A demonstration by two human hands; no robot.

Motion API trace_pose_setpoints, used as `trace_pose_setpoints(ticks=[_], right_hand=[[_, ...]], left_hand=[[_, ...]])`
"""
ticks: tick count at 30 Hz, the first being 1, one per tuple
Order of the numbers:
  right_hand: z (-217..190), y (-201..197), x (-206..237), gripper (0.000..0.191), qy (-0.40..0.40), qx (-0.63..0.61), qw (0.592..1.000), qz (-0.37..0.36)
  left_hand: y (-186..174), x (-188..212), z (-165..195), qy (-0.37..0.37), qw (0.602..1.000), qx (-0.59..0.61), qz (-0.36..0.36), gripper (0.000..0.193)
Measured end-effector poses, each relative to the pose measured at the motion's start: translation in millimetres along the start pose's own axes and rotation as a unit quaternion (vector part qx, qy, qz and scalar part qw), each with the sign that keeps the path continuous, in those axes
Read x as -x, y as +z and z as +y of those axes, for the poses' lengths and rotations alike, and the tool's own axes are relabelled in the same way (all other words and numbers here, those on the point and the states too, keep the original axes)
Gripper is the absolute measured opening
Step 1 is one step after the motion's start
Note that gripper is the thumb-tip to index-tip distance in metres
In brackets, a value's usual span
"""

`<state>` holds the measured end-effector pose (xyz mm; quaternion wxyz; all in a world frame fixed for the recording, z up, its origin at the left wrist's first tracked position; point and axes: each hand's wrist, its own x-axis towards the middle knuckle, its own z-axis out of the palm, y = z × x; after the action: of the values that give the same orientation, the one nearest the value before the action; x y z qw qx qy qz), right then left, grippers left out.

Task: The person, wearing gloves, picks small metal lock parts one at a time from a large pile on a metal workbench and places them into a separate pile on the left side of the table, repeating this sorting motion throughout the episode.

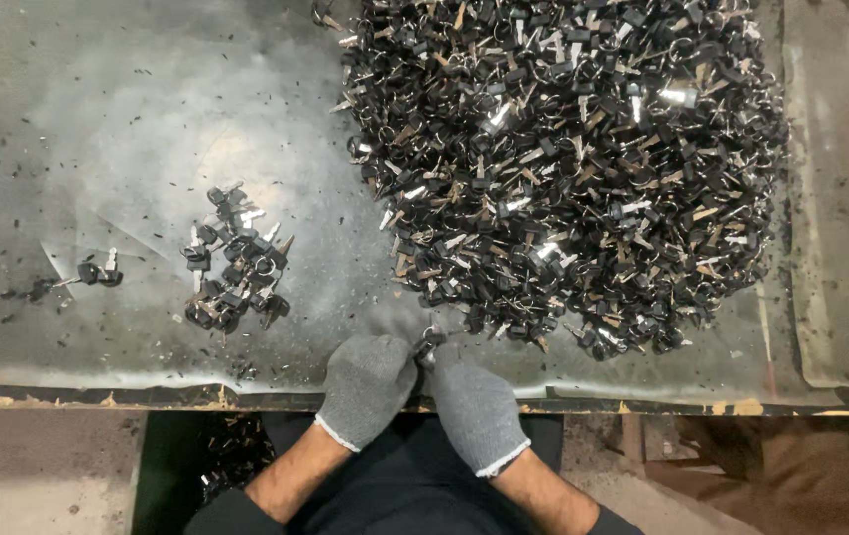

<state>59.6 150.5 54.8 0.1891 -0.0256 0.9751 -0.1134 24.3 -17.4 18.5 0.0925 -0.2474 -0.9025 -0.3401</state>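
Observation:
My left hand (367, 384) and my right hand (474, 401), both in grey knit gloves, meet at the near edge of the table. Between their fingertips they pinch a small black-headed key on a metal ring (429, 343). A very large heap of black-headed keys on rings (568, 159) fills the right half of the table, just beyond my hands. A small pile of the same keys (234, 272) lies to the left. One lone key set (97, 272) rests further left.
The table top (97, 129) is a scuffed grey metal sheet sprinkled with dark chips. Its worn front edge (147, 396) runs across below my hands. A bin with more dark keys (231, 461) sits under the table at lower left.

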Motion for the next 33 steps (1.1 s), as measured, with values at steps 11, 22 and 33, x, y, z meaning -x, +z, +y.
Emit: trace_pose_setpoints(ticks=[11, 22, 33], right_hand=[[10, -8, -2, 0.023, 0.04, -0.093, 0.994, -0.034], [27, 7, 14, 0.026, 0.005, -0.095, 0.995, -0.025], [45, -4, 9, 0.036, 0.062, -0.109, 0.992, 0.008]], left_hand=[[-18, -14, 11, 0.016, 1.0, 0.008, -0.025, 0.014], [-46, -37, 10, -0.056, 0.989, 0.126, -0.055, 0.005], [10, -46, 15, 0.053, 0.994, 0.005, -0.093, 0.042]])
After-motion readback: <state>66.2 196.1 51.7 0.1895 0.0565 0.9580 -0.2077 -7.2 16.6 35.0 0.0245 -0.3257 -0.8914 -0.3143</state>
